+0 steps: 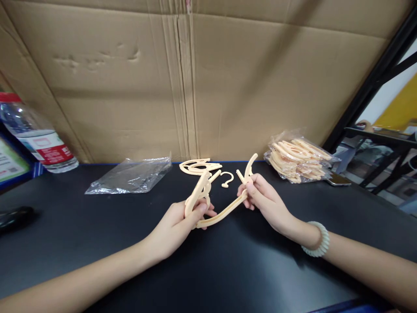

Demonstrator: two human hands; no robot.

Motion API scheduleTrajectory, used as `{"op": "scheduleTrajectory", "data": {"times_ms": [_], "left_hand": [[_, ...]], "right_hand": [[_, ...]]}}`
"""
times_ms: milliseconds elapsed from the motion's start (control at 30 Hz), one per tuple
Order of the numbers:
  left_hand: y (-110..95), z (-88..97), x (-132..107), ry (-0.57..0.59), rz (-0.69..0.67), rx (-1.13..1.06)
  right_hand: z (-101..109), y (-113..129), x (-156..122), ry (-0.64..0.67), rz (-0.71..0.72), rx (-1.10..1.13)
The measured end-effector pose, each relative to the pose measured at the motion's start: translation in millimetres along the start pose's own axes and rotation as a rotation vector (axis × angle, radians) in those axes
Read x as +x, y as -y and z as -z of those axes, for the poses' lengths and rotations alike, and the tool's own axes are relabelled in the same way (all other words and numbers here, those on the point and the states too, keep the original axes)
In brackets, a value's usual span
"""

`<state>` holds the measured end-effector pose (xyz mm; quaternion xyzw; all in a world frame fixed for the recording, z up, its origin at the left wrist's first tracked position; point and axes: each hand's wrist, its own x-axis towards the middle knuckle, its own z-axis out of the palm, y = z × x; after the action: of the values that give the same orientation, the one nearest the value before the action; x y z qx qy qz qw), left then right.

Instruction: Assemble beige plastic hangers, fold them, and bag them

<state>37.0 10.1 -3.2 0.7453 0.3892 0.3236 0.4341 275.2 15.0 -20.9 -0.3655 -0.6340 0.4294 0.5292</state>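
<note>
Between my two hands stretches a cream plastic folding hanger [224, 213], its long grooved bar curving low in the middle. My left hand [182, 221] is closed around its left end, where a folded arm stands up above the fingers. With thumb and fingertips my right hand [260, 195] pinches the other end, and a curved arm rises from there. Just behind the hands a loose hanger hook [229, 179] lies on the table. Further back rest more cream hanger parts [197, 166]; the raised left arm partly overlaps them.
An empty clear plastic bag [130, 176] lies at the back left. Bagged cream hanger parts [296, 158] are piled at the back right. A water bottle [48, 143] and a black mouse [16, 217] are on the left. A cardboard wall [130, 87] closes off the black table [182, 278] behind.
</note>
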Motion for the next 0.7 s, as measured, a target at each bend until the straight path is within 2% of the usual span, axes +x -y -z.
{"op": "scheduleTrajectory", "data": {"times_ms": [133, 333, 467, 567, 700], "left_hand": [[-0.6, 1.8, -0.6, 0.026, -0.077, 0.094], [-3.9, 3.3, -2.7, 0.249, -0.227, 0.137], [-4.5, 5.2, -3.9, 0.312, -0.189, 0.157], [-5.4, 6.1, -3.4, 0.335, -0.213, 0.144], [-5.7, 3.9, -1.3, 0.335, -0.179, 0.104]], "right_hand": [[1.3, -2.3, 3.7, 0.008, -0.113, 0.253], [-2.8, 0.7, 1.0, 0.089, -0.112, 0.328], [-5.8, 0.8, -1.6, 0.165, -0.066, 0.27], [-7.1, 1.7, -3.7, 0.211, -0.004, 0.171], [-8.2, 5.7, -7.1, 0.246, 0.225, -0.122]]}}
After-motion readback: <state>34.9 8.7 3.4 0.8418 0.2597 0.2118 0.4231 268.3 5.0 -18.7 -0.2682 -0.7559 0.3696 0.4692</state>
